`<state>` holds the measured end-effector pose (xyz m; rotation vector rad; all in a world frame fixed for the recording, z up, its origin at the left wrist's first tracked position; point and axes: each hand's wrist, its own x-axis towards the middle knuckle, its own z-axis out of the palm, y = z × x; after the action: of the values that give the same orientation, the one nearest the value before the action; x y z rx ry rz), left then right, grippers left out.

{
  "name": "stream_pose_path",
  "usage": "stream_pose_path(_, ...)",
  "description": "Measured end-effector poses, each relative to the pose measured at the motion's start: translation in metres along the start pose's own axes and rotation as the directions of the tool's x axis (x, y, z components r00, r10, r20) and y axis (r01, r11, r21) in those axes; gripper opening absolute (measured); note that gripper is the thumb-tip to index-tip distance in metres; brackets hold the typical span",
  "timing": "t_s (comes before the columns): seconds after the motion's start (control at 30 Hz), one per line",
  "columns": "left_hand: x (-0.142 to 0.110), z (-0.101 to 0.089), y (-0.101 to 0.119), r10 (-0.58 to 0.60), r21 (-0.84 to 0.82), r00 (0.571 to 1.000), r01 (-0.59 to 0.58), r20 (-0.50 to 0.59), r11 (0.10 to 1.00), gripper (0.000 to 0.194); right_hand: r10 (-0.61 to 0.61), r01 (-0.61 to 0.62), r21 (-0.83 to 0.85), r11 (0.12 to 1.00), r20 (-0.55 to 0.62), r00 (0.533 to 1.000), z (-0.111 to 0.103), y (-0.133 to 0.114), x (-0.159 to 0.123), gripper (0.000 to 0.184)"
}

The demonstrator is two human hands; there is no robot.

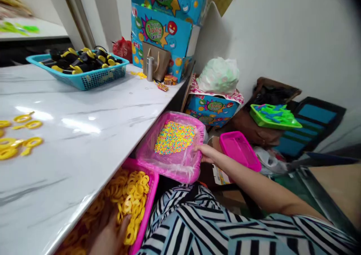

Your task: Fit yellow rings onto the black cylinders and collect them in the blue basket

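Note:
My right hand [205, 152] grips the right rim of a pink basket [190, 176] lined with clear plastic. Small round multicoloured candies [175, 137] lie heaped toward its far side. The basket is tilted and sits beside the table edge, above my lap. Lower down, my left hand [108, 228] reaches into a second pink basket [153, 187] full of yellow plastic ring-shaped pieces [137, 191]. Its fingers look spread and rest among the pieces, somewhat blurred. The table edge hides part of that basket.
Several yellow ring pieces [28, 125] lie on the white marbled table [113, 134]. A blue basket [81, 80] of black-and-yellow parts stands farther back, near gum boxes [160, 37] and a metal canister [149, 69]. At right are a pink tray [239, 149] and a green tray [275, 116].

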<state>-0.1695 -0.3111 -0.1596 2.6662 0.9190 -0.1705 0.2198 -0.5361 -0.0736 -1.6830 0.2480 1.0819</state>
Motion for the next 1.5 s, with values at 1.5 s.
stream_pose_path(1.5, -0.036, -0.018, 0.038, -0.232, -0.163, 0.965, 0.212, -0.120, 0.964, 0.053, -0.011, -0.008, 0.160, 0.987, 0.121, 0.993, 0.018, 0.037, 0.030, 0.021)
